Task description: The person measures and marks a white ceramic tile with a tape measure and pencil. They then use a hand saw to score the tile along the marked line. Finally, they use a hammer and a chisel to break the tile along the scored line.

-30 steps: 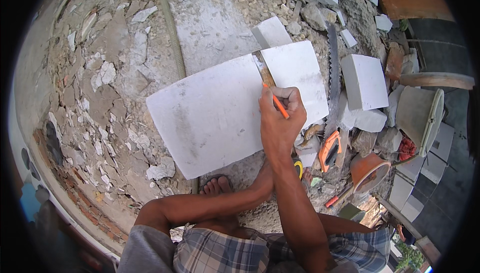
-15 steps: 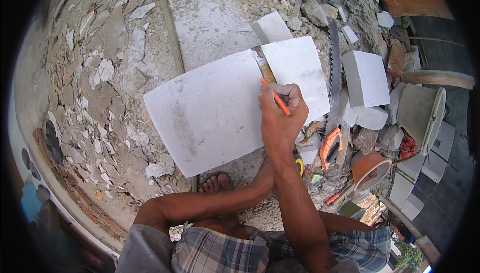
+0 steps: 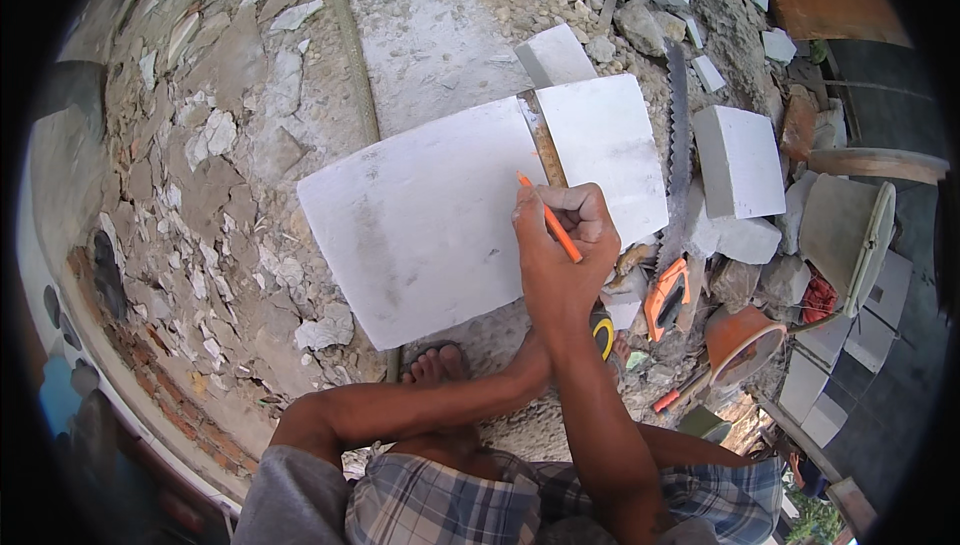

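A large white lightweight block (image 3: 420, 225) lies in front of me, slightly slanted. Across its right part runs a narrow, worn metal strip (image 3: 541, 135), partly covered by my right hand. My right hand (image 3: 570, 235) grips an orange pencil (image 3: 562, 235). The pencil's point is at the block's top face, just left of the strip; whether it touches is unclear. My left forearm (image 3: 430, 400) passes beneath my right forearm, which hides my left hand and its fingers. Just right of that crossing shows a yellow-and-black rounded object (image 3: 602, 335), partly hidden.
A handsaw with an orange handle (image 3: 667, 300) lies right of the block. Cut white blocks (image 3: 738, 160) and rubble stand beyond it, with an orange bucket (image 3: 742, 345) lower right. A hose (image 3: 357, 75) runs behind the block; broken plaster (image 3: 220, 175) covers the left ground.
My right hand and the pencil have come toward me, and the point has moved slightly left of the strip. More of the strip is uncovered. The whole view has shifted slightly.
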Tool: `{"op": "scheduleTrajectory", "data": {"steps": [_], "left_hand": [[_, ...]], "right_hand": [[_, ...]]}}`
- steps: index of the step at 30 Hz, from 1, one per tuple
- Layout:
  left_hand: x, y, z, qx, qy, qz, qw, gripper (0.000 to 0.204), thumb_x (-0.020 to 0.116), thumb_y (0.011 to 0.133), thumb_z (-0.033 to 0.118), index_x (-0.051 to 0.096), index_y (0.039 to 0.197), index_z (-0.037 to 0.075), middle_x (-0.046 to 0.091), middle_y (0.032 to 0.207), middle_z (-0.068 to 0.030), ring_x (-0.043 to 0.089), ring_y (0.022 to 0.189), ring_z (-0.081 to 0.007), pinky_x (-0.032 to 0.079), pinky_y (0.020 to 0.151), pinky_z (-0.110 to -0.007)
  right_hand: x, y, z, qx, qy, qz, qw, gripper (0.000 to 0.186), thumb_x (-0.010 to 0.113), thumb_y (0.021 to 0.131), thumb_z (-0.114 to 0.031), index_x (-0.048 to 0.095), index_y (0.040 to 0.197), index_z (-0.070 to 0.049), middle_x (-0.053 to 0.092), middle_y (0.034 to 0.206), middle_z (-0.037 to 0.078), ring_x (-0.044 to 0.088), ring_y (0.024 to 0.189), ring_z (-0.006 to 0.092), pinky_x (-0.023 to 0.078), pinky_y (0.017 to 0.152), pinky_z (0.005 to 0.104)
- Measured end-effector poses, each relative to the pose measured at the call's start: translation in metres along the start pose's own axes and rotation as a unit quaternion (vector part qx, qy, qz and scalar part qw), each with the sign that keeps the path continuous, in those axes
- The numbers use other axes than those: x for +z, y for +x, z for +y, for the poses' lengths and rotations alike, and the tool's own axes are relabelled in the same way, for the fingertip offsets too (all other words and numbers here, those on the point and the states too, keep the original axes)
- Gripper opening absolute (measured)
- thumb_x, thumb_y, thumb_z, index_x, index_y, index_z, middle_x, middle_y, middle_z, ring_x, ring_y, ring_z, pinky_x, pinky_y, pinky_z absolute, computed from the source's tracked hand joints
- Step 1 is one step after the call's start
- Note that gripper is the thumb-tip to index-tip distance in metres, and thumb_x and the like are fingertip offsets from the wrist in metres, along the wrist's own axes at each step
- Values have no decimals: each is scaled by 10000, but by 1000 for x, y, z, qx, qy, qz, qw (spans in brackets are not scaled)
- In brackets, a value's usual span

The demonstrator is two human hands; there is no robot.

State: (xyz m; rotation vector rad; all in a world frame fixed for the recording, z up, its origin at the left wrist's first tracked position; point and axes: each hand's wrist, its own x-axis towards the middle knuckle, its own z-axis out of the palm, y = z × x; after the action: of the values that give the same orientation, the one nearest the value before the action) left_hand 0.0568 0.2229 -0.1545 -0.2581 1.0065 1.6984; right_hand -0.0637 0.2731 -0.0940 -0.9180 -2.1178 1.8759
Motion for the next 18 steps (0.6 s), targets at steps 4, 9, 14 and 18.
{"op": "scheduleTrajectory", "data": {"steps": [4,9,14,18], "left_hand": [[-3,-17,14,40,168,-5,985,471,677,1003,251,534,1369,-8,609,1308,-130,578,1196,-212,491,1017,-392],[-9,-14,-3,41,169,31,984,469,687,986,255,543,1352,-3,610,1311,-165,588,1212,-254,483,1021,-418],[-3,-28,13,71,247,54,965,414,670,988,217,521,1308,0,587,1217,-146,559,1110,-224,468,965,-394],[0,-25,17,92,256,69,960,388,671,990,214,516,1271,-5,580,1165,-143,546,1056,-218,468,933,-399]], "right_hand": [[2,-7,-2,-5,-30,-29,999,118,701,975,20,598,926,-7,661,793,35,570,685,25,450,592,190],[12,-8,11,0,-6,-24,1000,128,732,948,-28,615,908,3,646,710,18,525,613,23,446,527,238],[12,-12,8,17,16,-19,1000,141,731,957,-49,615,898,5,645,725,23,528,632,24,436,532,236],[14,-4,4,7,-9,9,1000,137,726,962,-55,620,909,14,658,740,37,535,644,34,450,549,243]]}}
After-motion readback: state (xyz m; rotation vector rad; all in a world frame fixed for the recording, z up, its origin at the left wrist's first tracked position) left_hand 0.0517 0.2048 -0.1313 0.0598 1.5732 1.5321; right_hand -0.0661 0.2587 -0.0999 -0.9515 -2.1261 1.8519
